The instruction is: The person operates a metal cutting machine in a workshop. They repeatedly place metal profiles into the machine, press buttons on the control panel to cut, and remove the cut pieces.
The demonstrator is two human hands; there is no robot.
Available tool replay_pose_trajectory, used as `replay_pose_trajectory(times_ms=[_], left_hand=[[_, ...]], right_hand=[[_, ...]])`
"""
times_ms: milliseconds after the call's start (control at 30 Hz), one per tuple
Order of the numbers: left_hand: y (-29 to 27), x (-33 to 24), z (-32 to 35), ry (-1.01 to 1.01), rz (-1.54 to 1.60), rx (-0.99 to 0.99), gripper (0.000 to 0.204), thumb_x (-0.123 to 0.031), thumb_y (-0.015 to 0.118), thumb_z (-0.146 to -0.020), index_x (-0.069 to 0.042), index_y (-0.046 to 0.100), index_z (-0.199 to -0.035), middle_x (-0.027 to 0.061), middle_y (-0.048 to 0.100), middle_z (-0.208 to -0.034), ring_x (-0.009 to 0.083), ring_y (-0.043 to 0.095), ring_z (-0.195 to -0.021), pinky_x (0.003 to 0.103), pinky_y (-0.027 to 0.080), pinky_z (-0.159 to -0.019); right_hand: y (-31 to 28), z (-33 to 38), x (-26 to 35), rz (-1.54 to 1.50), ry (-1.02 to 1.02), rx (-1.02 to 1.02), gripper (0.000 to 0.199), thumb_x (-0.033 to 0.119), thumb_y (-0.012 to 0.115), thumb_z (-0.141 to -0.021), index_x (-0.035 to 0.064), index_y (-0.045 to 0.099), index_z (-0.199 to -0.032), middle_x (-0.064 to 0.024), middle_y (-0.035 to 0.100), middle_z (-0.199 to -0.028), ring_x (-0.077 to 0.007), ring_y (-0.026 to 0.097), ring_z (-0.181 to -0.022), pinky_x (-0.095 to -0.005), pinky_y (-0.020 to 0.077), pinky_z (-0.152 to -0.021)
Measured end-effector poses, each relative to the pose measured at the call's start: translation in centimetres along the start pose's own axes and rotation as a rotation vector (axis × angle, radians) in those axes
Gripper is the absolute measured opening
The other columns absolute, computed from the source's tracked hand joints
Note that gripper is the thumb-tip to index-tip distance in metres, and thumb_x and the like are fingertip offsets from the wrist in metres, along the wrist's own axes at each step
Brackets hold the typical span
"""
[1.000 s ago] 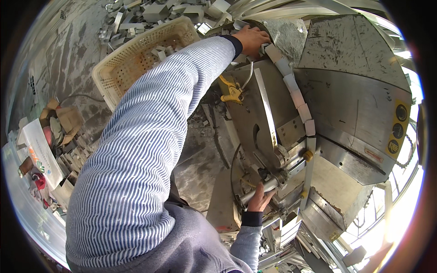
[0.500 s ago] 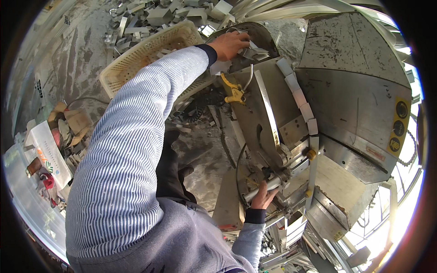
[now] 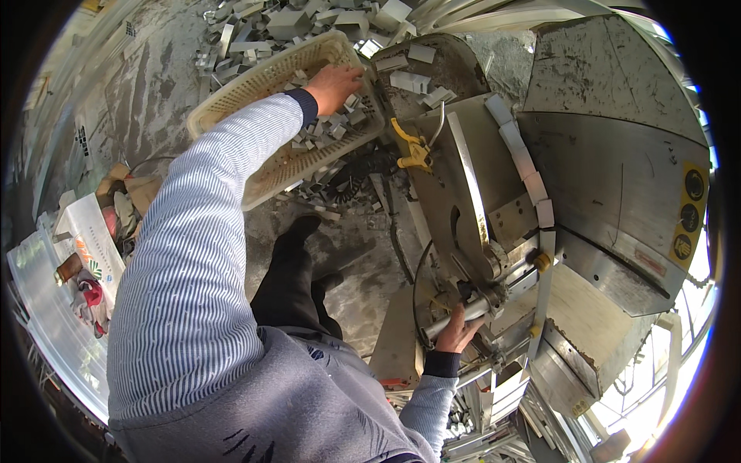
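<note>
My left hand (image 3: 333, 88) is over the cream plastic basket (image 3: 224, 108), fingers bent and slightly apart, with nothing visible in them. Small cut metal pieces (image 3: 340, 127) lie in the basket beneath it. Just right of the basket, several more offcuts (image 3: 411, 82) rest on the machine's rounded dark ledge (image 3: 455, 62). My right hand (image 3: 458, 332) is wrapped round a silvery metal cylinder (image 3: 477, 309) at the near side of the machine; its fingertips are partly hidden.
A yellow-handled air gun (image 3: 414, 150) hangs at the ledge's near edge. A row of pale blocks (image 3: 522, 158) curves along the machine beside a large metal guard (image 3: 610, 170). Metal offcuts (image 3: 289, 25) pile up behind the basket. A carton (image 3: 89, 235) with rags lies at left.
My left hand has moved left from the ledge to over the basket, uncovering the pieces on the ledge. My right hand keeps its hold on the cylinder. The view has shifted slightly.
</note>
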State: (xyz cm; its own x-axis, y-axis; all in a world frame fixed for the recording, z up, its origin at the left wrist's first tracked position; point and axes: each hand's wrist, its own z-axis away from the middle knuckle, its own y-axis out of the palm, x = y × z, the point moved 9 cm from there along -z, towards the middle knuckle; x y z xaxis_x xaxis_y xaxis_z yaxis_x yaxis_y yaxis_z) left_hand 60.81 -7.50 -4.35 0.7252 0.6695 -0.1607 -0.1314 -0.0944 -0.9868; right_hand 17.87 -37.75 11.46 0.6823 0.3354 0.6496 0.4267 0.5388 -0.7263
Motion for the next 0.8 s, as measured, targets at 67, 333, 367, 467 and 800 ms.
replay_pose_trajectory(times_ms=[67, 333, 367, 467, 800], left_hand=[[1.4, 0.8, 0.5, -0.08, -0.082, 0.25, 0.042, -0.005, 0.065, -0.069, -0.009, 0.057, -0.109, 0.0079, 0.046, -0.123, 0.0236, 0.049, -0.107, 0.037, 0.044, -0.084], [-5.1, -6.5, -12.7, 0.153, 0.153, -0.169, 0.051, -0.028, 0.065, -0.077, -0.02, 0.051, -0.126, 0.004, 0.039, -0.136, 0.0276, 0.034, -0.127, 0.05, 0.031, -0.1], [-4.5, -7.0, -14.1, 0.145, 0.195, -0.101, 0.05, -0.029, 0.063, -0.078, -0.022, 0.051, -0.126, 0.0041, 0.038, -0.137, 0.0275, 0.033, -0.127, 0.054, 0.03, -0.099], [-2.5, -6.9, -15.3, 0.099, 0.234, 0.058, 0.045, -0.033, 0.058, -0.081, -0.024, 0.054, -0.125, 0.0044, 0.04, -0.135, 0.0263, 0.029, -0.129, 0.061, 0.028, -0.097], [2.0, -2.4, -4.9, -0.068, -0.092, 0.43, 0.032, -0.022, 0.059, -0.082, -0.014, 0.061, -0.113, 0.0081, 0.055, -0.116, 0.0243, 0.047, -0.115, 0.043, 0.047, -0.082]], right_hand=[[0.1, -0.3, -0.6, 0.055, -0.04, 0.022, 0.064, 0.022, 0.057, -0.087, -0.0061, 0.024, -0.134, -0.0197, 0.049, -0.119, -0.0239, 0.052, -0.102, -0.0336, 0.0421, -0.09], [0.1, 0.0, -0.8, 0.133, -0.077, 0.035, 0.062, 0.022, 0.056, -0.088, -0.0049, 0.024, -0.133, -0.0193, 0.049, -0.118, -0.0241, 0.052, -0.101, -0.0328, 0.042, -0.089], [0.1, 0.0, -0.3, 0.151, -0.092, 0.045, 0.062, 0.022, 0.056, -0.088, -0.0048, 0.024, -0.133, -0.0194, 0.049, -0.118, -0.0242, 0.053, -0.101, -0.0327, 0.042, -0.089], [0.2, 0.1, 0.4, 0.124, -0.061, 0.048, 0.062, 0.023, 0.056, -0.088, -0.0044, 0.023, -0.133, -0.0193, 0.05, -0.116, -0.0242, 0.053, -0.1, -0.0331, 0.0426, -0.087], [0.2, 0.0, -0.2, 0.117, -0.083, 0.027, 0.059, 0.023, 0.056, -0.086, -0.0041, 0.026, -0.129, -0.0192, 0.053, -0.108, -0.024, 0.054, -0.094, -0.0342, 0.0436, -0.085]])
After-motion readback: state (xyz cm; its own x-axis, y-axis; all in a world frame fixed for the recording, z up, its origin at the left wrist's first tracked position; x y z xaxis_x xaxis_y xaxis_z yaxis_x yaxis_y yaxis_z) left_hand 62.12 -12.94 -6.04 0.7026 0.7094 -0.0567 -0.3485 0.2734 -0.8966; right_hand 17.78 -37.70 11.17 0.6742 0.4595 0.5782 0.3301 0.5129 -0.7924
